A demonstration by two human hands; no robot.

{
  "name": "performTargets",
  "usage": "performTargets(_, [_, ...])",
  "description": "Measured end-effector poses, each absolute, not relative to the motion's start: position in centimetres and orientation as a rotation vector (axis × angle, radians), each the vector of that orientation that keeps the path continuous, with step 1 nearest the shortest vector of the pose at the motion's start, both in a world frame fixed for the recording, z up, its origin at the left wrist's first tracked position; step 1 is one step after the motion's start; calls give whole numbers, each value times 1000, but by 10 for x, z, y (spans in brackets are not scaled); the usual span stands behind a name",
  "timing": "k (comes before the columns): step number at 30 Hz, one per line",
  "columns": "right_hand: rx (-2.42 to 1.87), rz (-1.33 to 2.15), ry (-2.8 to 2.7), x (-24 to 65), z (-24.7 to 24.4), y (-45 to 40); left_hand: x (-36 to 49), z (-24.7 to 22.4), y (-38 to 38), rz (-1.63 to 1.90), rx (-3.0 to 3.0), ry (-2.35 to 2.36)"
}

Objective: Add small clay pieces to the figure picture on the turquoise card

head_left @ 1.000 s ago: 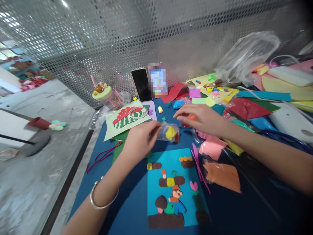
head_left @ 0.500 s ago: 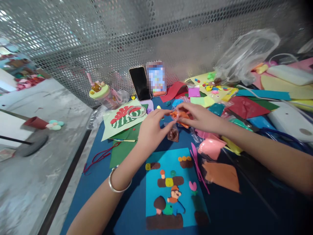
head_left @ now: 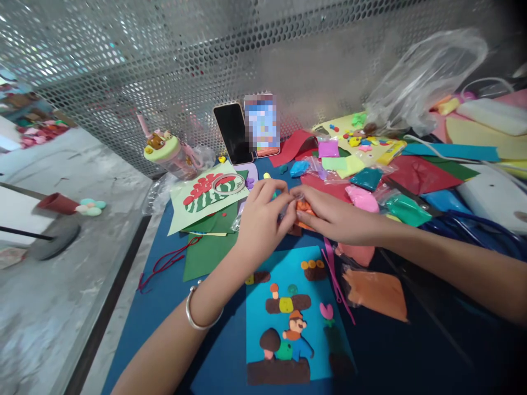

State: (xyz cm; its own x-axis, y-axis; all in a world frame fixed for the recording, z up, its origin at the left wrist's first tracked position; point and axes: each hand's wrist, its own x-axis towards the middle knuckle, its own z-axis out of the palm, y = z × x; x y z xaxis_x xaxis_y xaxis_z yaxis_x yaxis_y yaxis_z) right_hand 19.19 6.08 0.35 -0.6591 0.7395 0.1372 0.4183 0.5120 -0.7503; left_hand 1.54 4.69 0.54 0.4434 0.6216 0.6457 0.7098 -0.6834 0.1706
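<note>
Clearly, the orange packet (head_left: 303,206) sits between both hands, just beyond the far edge of the blue sheet (head_left: 257,318). I have the right hand (head_left: 341,216) pinching it, thumb against fingers; the left hand (head_left: 261,219) bunches its fingertips against its side, gripping what, I cannot tell. Should my right pinch slacken, I judge the packet could drop, perhaps denting the clay figures (head_left: 295,332).

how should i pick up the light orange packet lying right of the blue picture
Probably pinch the packet by its right edge, coming from the right: it lies flat, that edge is uncovered, and the pink tools lie close along its left side.
</note>
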Motion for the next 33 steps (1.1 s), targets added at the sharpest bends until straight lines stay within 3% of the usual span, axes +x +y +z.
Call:
performTargets(13, [-1055,890,-2228,192,9,63,17,14,34,-1279,-2390,-1274])
performTargets(20, [-935,937,-2238,197,11,69,16,18,33,-1324,-2700,-1517])
performTargets(27, [-827,1291,-1991,194,6,77,7,27,42,-1288,-2627,-1531])
performTargets(33, [-829,1163,-1838,190,4,75,5,25,46,-1561,-2764,-1624])
